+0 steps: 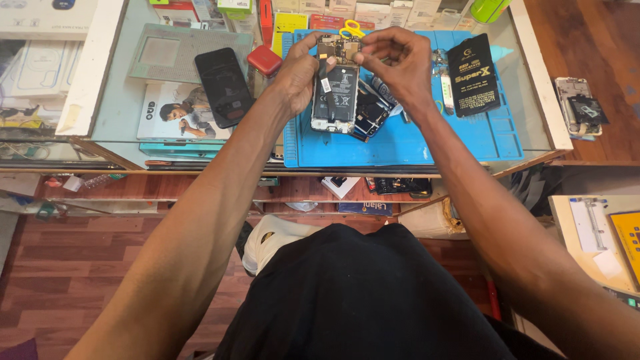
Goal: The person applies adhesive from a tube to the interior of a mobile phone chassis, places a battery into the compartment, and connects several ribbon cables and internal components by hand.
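An opened phone [335, 90] with its back cover off shows a black battery and bare circuit board. It is held up over the blue work mat [413, 143] on a glass counter. My left hand [299, 70] grips the phone's left edge near the top. My right hand [395, 61] pinches at the top right corner of the phone, by the circuit board. Under the phone on the mat lie dark phone parts [371, 113].
A black phone [224, 87] lies face down left of the mat, next to a small red case [265, 60]. A black packet [473, 75] rests on the mat's right. Yellow scissors [351, 29] lie behind the phone. Another opened phone [579, 105] sits far right on a wooden surface.
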